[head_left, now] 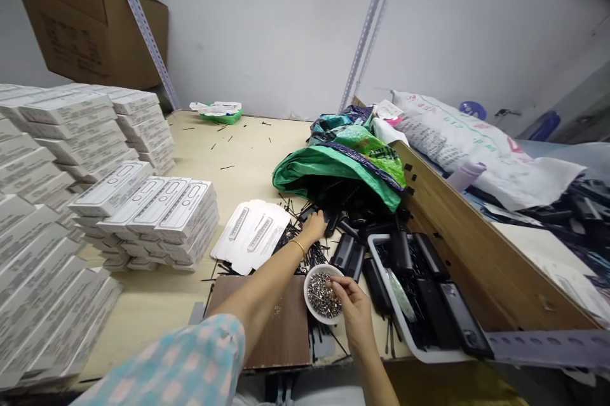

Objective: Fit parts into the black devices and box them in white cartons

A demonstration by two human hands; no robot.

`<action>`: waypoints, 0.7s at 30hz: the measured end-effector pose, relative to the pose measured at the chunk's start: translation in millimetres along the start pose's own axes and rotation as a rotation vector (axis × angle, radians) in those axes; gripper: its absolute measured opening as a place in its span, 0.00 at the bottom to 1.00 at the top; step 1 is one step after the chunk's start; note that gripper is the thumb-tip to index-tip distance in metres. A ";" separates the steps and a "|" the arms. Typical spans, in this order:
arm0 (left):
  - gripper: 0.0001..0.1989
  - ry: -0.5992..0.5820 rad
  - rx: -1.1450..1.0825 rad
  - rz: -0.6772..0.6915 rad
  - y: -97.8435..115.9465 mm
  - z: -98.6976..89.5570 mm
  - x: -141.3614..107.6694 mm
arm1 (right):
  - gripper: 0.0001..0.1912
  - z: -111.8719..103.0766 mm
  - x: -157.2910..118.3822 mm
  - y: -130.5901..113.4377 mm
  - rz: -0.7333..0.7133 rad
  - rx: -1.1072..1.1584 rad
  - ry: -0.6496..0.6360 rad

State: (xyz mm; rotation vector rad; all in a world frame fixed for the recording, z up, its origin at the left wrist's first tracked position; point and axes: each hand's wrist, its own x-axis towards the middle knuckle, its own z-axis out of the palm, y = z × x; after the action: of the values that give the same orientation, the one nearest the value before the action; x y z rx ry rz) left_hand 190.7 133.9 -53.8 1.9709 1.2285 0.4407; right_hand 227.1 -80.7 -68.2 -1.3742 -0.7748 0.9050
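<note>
My right hand (353,307) is at the right rim of a white bowl (307,304) filled with small metal pieces (323,297). Its thumb and forefinger are pinched together over the pieces; anything between the fingertips is too small to make out. Further forward, my left hand (313,228), with a bangle at the wrist, reaches among loose black parts at the mouth of a green woven sack (328,161). Its fingers are bent down onto the black parts, and what they grip is hidden. Thin black sticks (314,255) lie scattered below that hand.
White boxes (183,209) are stacked at left. A flattened white carton (250,234) lies beside a brown board (286,336). At right, a white basket (414,345) holds black cases (429,304), beside a wooden side panel (443,222). A green tray (229,118) sits at the back.
</note>
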 end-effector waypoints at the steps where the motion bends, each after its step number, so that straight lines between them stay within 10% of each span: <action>1: 0.18 -0.016 -0.038 -0.018 -1.2 -0.5 3.3 | 0.15 0.2 -1.2 -2.9 0.050 0.115 0.003; 6: 0.22 -0.087 -0.311 -0.040 -18.5 -30.6 -17.1 | 0.13 -0.3 -2.1 -8.8 0.189 0.476 -0.072; 12: 0.40 -0.184 -0.819 -0.003 -37.8 -64.4 -124.1 | 0.12 25.9 -2.3 -3.7 0.200 0.483 -0.073; 21: 0.09 0.167 -1.681 -0.452 -24.8 -61.2 -184.0 | 0.10 58.7 -19.7 -9.7 -0.223 -0.003 0.112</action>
State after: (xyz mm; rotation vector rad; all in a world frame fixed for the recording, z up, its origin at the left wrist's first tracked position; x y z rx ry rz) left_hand 49.0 5.2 -14.4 0.2287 0.7734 0.9544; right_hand 167.0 -70.4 -53.7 -1.3002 -0.8249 0.6484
